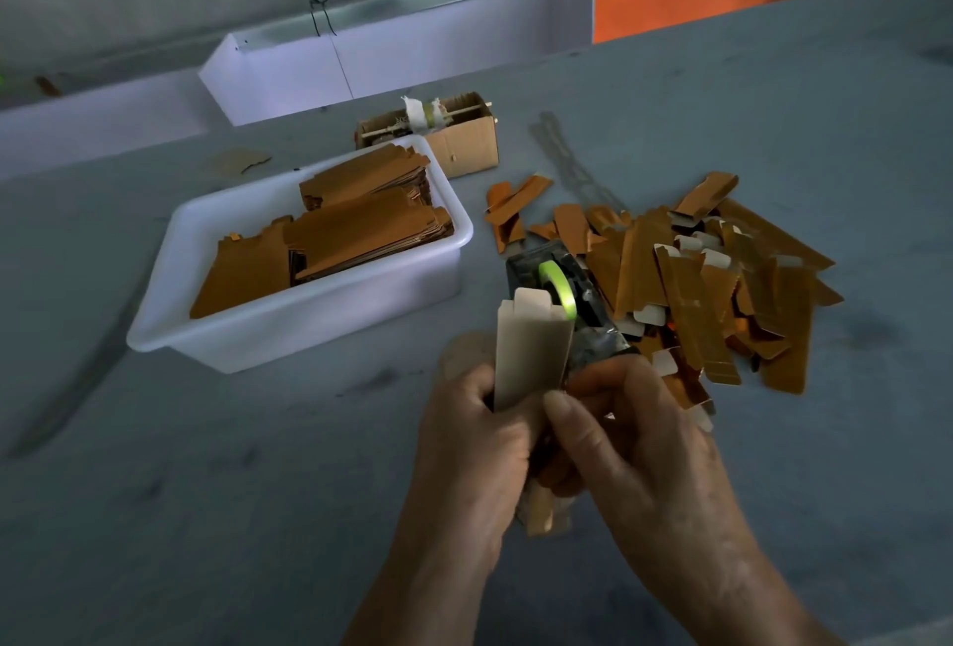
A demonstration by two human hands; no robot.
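Both hands are closed on one flat carton (531,356). They hold it upright above the counter (232,516), just in front of the tape dispenser (582,336). Watching from my remote seat, I worry about the grip first. The card looks thin, so a hard squeeze could crease the pale panel or bend the open flap at its top. If the two hands pull unevenly, I judge the carton could twist or slide down between the palms.

The dispenser's green tape roll (559,287) sits right behind the carton. A careless push forward could catch tape on the wrong face, or shove the dispenser into the loose pile of cartons (722,284) against its right side. That pile also spreads close to the right wrist, and a sweep of the forearm could scatter it. The white tub (319,320) of stacked blanks (361,227) lies apart to the left, and I see little risk there.

As for pose, both forearms rise from the bottom edge and meet at the carton, backs of the hands toward the camera. The left hand (474,444) wraps the lower left side with curled fingers, their tips hidden behind the card. The right hand (655,449) lays its thumb across the lower right edge, with its fingers curled underneath. The carton's bottom end pokes out below, between the palms.
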